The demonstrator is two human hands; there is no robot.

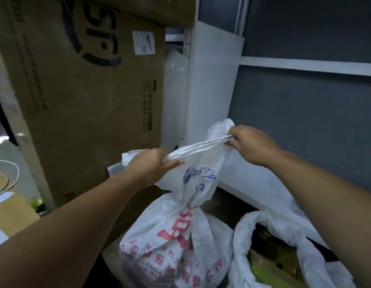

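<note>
A white woven sack (172, 242) with red and blue print stands low in the middle, its neck gathered and cinched tight. A white strap (201, 146) is stretched taut above the neck between both hands. My left hand (151, 165) grips one end of the strap at centre left. My right hand (249, 142) pinches the other end at the upper right, beside the loose top of the sack.
A second white sack (270, 227) with a rolled-down rim stands open at the lower right. A large brown cardboard box (80, 96) leans at the left. A white panel (209, 80) and a grey partition wall (305, 121) close the back. Cables lie at the far left.
</note>
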